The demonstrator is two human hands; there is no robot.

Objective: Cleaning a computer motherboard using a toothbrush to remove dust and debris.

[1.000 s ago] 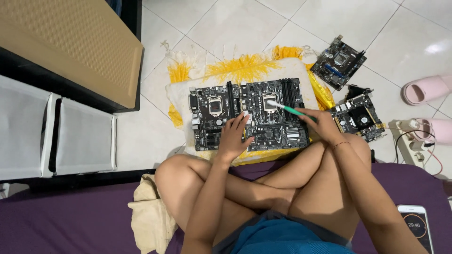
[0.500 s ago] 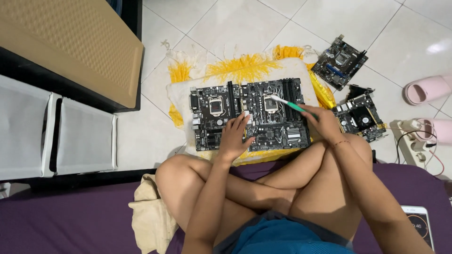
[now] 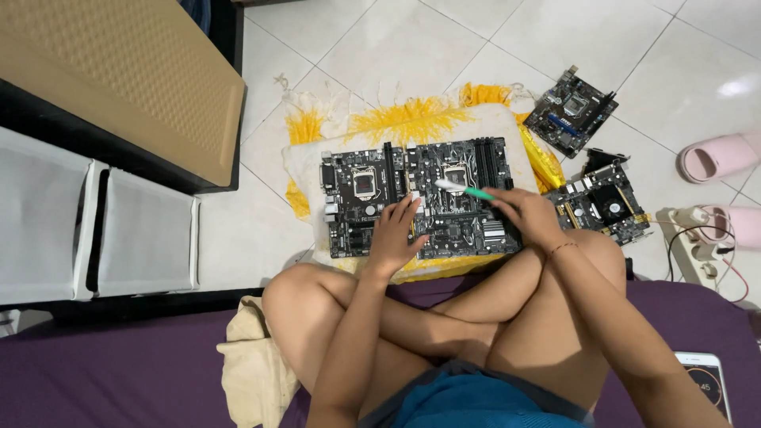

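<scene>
Nearest the camera: person seated cross-legged on a purple mat [image 3: 119,364], blue shorts, knees spread. A phone [image 3: 708,380] lies on the mat by the right thigh. A cream cloth [image 3: 250,364] is bunched beside the left knee.

Both forearms reach forward over the knees. Left hand [image 3: 394,235]: palm down, fingers spread wide, pressing flat on the near edge of the motherboards, at the seam between the two. Holds nothing. Right hand [image 3: 525,214]: wrist bent inward, fingers pinched narrow round the green handle of a small brush [image 3: 466,189]; thin bracelet at the wrist. The brush lies nearly level, white bristle end pointing left, its tip over the right motherboard [image 3: 468,198] just beside the processor socket.

The left motherboard [image 3: 361,198] sits touching the right one, both on a white and yellow towel [image 3: 412,123] spread on the tiled floor.

Farther right: a third board [image 3: 606,202] with a cooler fan, near the right knee; beyond it a fourth board [image 3: 571,111] on bare tile. A power strip [image 3: 697,246] and pink slippers [image 3: 717,158] at the right edge. Far left: a tan-topped cabinet [image 3: 111,79].
</scene>
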